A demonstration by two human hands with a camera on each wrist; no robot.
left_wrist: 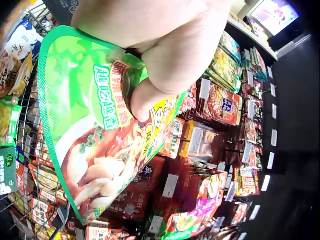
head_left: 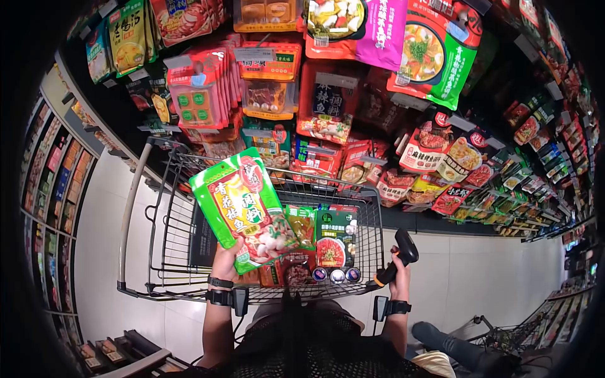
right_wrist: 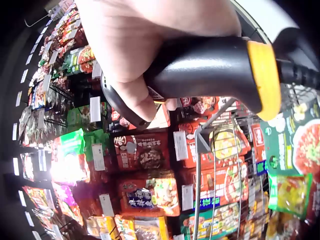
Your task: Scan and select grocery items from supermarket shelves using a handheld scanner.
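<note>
My left hand grips a green seasoning packet by its lower corner, holding it over the near left part of a wire shopping cart. Food pictures and large lettering cover the packet's front. In the left wrist view the thumb of my left hand presses on the face of the packet. To the right of the cart, my right hand holds a black barcode scanner with an orange ring at the handle's end. The right wrist view has fingers curled round the scanner's handle.
Inside the cart lie a dark green box, a small green packet and several round lids. Hanging seasoning packets fill the shelf ahead. Another person's leg shows at lower right.
</note>
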